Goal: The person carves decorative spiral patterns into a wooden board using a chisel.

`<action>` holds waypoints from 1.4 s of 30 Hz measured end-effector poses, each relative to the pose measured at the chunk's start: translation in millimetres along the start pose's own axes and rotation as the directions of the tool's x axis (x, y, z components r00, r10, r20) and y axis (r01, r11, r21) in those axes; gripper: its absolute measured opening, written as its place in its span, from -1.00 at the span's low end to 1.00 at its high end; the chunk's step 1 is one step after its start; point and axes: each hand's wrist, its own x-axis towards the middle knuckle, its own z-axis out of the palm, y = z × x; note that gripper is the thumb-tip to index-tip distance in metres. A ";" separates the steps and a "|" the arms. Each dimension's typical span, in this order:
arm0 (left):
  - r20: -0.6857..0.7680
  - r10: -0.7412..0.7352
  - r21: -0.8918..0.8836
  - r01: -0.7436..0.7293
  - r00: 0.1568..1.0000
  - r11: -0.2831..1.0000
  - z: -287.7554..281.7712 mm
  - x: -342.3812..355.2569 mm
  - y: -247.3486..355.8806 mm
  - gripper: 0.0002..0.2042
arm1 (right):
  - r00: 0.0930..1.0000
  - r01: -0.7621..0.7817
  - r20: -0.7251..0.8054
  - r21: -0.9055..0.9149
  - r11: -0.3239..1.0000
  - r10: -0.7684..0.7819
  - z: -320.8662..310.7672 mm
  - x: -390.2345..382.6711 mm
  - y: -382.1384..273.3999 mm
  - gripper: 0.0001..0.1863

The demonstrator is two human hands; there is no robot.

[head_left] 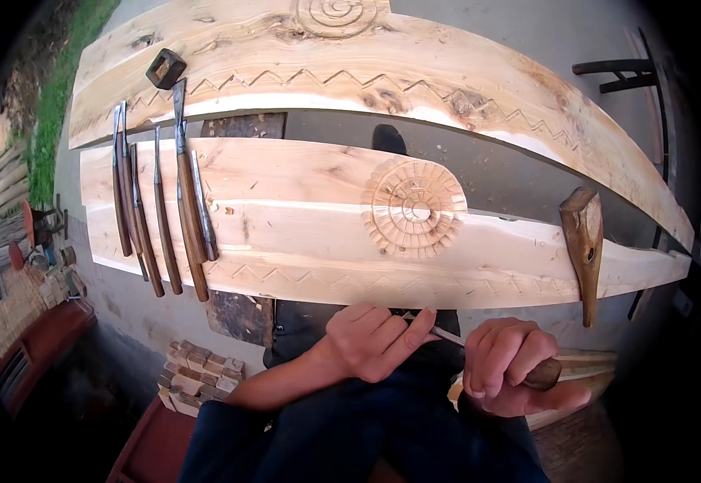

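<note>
My right hand [507, 366] is closed around the wooden handle of a chisel [450, 336], whose rounded butt shows below the fingers. The metal blade points left into my left hand [378, 342], which is closed at its front end; the tip is hidden by the fingers. Both hands are over my lap, just short of a pale carved board [302, 185]. That board bears a round rosette [413, 208] of radiating cuts and a faint zigzag along its near edge. A wooden mallet [584, 241] lies across the board's right part, above my right hand.
Several wood-handled chisels [161, 213] lie side by side on the board's left. Beyond stands a longer board [447, 72] with a zigzag and spiral, a dark square metal ring [165, 69] on it. Stacked wood blocks [197, 378] are at lower left, a dark stand [624, 72] at far right.
</note>
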 end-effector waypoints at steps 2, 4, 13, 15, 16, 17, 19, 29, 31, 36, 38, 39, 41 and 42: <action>0.001 0.019 0.027 -0.019 1.000 0.999 -2.6 -8.6 6.1 -0.65 | 0.999 -0.041 -0.028 0.050 0.998 0.042 -3.2 -12.9 -5.9 -0.15; 0.029 0.022 0.039 -0.023 0.999 0.999 -5.7 -15.2 11.0 -0.67 | 1.000 -0.018 -0.009 0.072 0.997 0.018 -4.1 -19.7 -12.2 -0.19; -0.097 -0.232 0.165 0.245 0.968 0.955 -6.2 0.5 -14.3 -0.65 | 0.987 -0.027 -0.157 -0.124 0.992 0.007 3.2 -26.4 -42.0 -0.52; -0.130 -0.261 0.186 0.282 0.957 0.941 -6.0 17.4 -27.2 -0.63 | 0.986 -0.050 -0.167 -0.133 0.990 0.027 4.3 -24.9 -38.6 -0.53; -0.109 -0.269 0.202 0.286 0.957 0.937 -6.9 29.7 -31.2 -0.62 | 0.984 -0.028 -0.177 -0.158 0.987 -0.001 6.1 -22.6 -36.3 -0.53; -0.088 -0.278 0.219 0.291 0.957 0.931 -7.3 36.1 -34.5 -0.61 | 0.982 -0.006 -0.186 -0.183 0.983 -0.028 6.8 -19.8 -33.9 -0.54; -0.026 -0.260 0.176 0.260 0.965 0.949 -3.7 35.4 -41.7 -0.59 | 0.981 0.050 -0.176 -0.208 0.977 -0.088 3.0 -18.0 -26.4 -0.53; -0.135 -0.040 -0.034 0.036 0.990 0.999 -0.3 30.8 -37.3 -0.53 | 0.851 0.442 0.465 -0.382 0.811 -0.245 24.2 33.8 31.2 -0.45; -0.065 -0.055 0.044 0.058 0.996 0.997 -2.4 30.6 -40.9 -0.54 | 0.848 0.449 0.468 -0.385 0.807 -0.249 28.3 27.5 47.7 -0.46; -0.078 -0.104 0.124 0.114 0.991 0.986 -7.6 32.6 -58.1 -0.57 | 0.794 0.523 0.570 -0.468 0.712 -0.209 39.7 32.3 71.0 -0.51; -0.113 -0.090 0.149 0.106 0.990 0.983 -5.8 34.4 -62.7 -0.59 | 0.784 0.541 0.581 -0.466 0.701 -0.219 37.1 33.5 75.6 -0.54; -0.109 -0.092 0.149 0.107 0.990 0.983 -5.9 34.1 -62.5 -0.59 | 0.797 0.516 0.570 -0.468 0.718 -0.201 34.5 36.9 75.9 -0.51; -0.032 -0.174 0.188 0.177 0.984 0.966 -7.5 34.2 -61.5 -0.61 | 0.810 0.489 0.557 -0.470 0.735 -0.183 31.3 42.2 75.5 -0.48; -0.029 -0.174 0.189 0.176 0.984 0.966 -8.0 34.4 -61.0 -0.61 | 0.822 0.465 0.542 -0.456 0.759 -0.178 30.6 44.4 74.9 -0.47</action>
